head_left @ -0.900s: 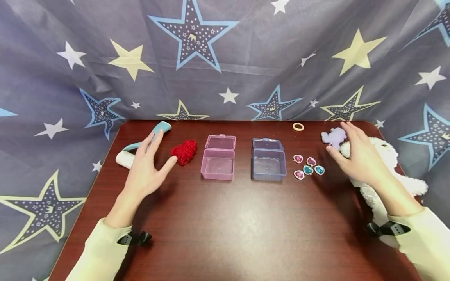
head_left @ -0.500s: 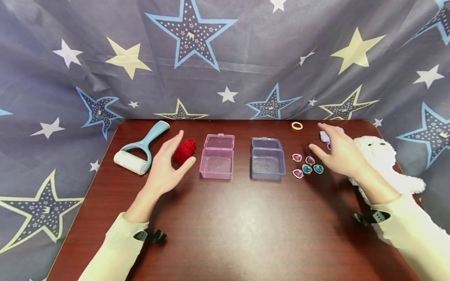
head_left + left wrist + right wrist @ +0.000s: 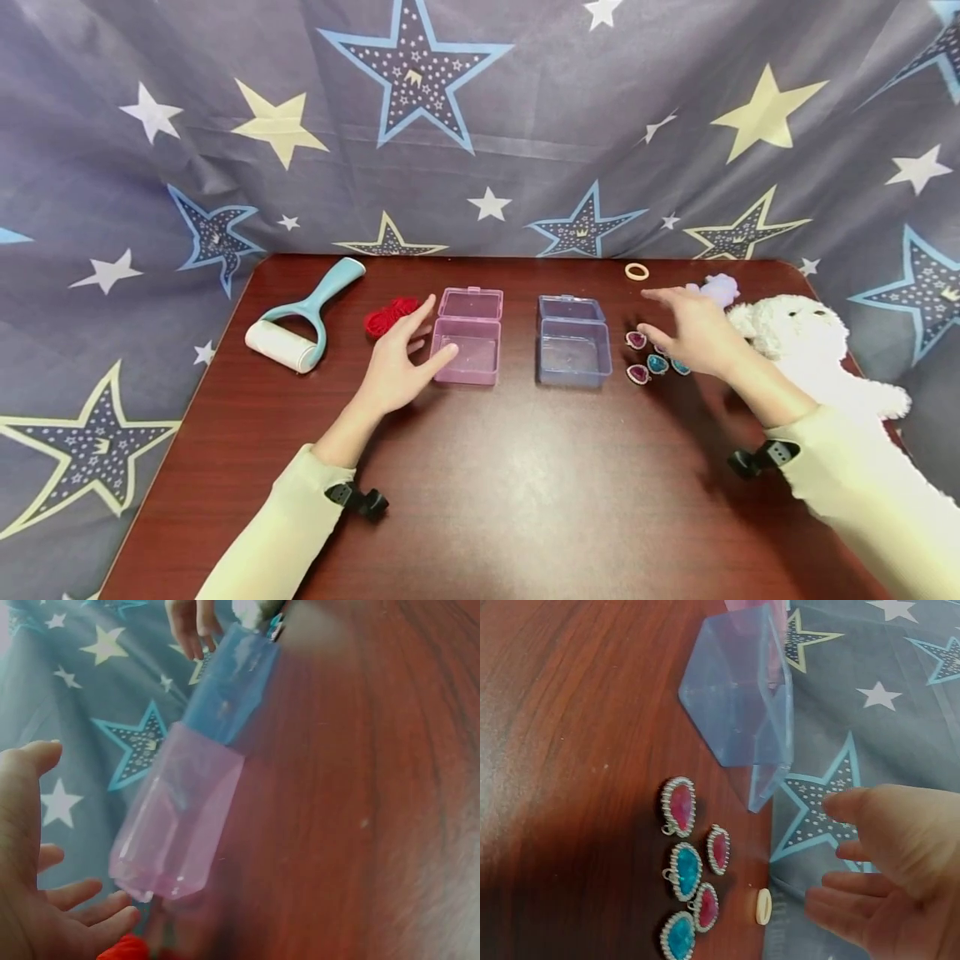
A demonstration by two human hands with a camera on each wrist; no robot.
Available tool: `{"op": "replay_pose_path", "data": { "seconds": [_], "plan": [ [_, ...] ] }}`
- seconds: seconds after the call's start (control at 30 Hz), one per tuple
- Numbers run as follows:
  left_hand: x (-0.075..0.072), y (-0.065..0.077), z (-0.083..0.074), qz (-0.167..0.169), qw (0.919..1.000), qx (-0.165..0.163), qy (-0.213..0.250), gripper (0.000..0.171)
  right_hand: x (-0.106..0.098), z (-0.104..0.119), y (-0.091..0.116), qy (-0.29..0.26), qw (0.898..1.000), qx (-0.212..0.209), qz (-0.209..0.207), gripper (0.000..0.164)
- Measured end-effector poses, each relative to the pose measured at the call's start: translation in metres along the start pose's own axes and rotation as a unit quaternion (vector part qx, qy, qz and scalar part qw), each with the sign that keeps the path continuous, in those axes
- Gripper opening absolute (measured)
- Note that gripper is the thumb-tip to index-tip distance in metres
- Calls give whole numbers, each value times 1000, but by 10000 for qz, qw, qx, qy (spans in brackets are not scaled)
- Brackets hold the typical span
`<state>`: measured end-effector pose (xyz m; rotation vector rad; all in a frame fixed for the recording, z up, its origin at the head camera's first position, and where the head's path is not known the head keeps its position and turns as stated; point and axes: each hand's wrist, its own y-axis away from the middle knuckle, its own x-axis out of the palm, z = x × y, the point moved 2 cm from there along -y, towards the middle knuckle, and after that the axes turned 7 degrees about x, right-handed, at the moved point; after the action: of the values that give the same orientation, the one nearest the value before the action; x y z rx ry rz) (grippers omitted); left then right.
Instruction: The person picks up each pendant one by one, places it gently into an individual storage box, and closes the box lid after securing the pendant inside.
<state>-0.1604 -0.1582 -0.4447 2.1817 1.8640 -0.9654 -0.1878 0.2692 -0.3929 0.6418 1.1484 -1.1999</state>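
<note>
My left hand (image 3: 405, 367), fingers spread and holding nothing, hovers at the left side of a clear pink plastic box (image 3: 474, 372). Its thumb overlaps that box in the head view. A clear blue plastic box (image 3: 575, 367) stands to the right. Both lids are raised. My right hand (image 3: 697, 333) hovers with relaxed fingers over several heart-shaped gem pendants, covering some. A pink pendant (image 3: 681, 808) and a blue pendant (image 3: 685, 871) show clearly in the right wrist view. Behind the left fingers lies red yarn (image 3: 386, 318), partly hidden.
A lint roller (image 3: 285, 346) with a blue handle lies at the table's left. A cream ring (image 3: 637, 272) is near the back edge. At the right are a small purple toy (image 3: 718, 289) and a white plush toy (image 3: 806, 333). A star-patterned cloth (image 3: 487, 125) hangs behind.
Both hands have moved inward: the left from the lint roller past the yarn to the pink box, the right from the plush toy to above the pendants. The objects have stayed put.
</note>
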Motion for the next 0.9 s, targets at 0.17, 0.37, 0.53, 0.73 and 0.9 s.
{"op": "replay_pose_path", "data": {
  "seconds": [0.17, 0.37, 0.53, 0.73, 0.9],
  "plan": [
    [13, -1, 4, -16, 9999, -14, 169, 86, 11, -1, -2, 38, 9994, -102, 324, 45],
    [18, -4, 6, 12, 9998, -184, -39, 98, 22, -1, -8, 195, 9979, -160, 589, 42],
    [21, -5, 8, 81, 9990, -260, -359, 104, 28, 0, -9, 322, 9966, -193, 737, 39],
    [22, -4, 10, 97, 9986, -330, -390, 106, 30, 1, -11, 366, 9957, -279, 800, 32],
    [22, -4, 11, 99, 9986, -316, -416, 104, 32, 2, -10, 315, 9954, -177, 889, 28]
  ]
}}
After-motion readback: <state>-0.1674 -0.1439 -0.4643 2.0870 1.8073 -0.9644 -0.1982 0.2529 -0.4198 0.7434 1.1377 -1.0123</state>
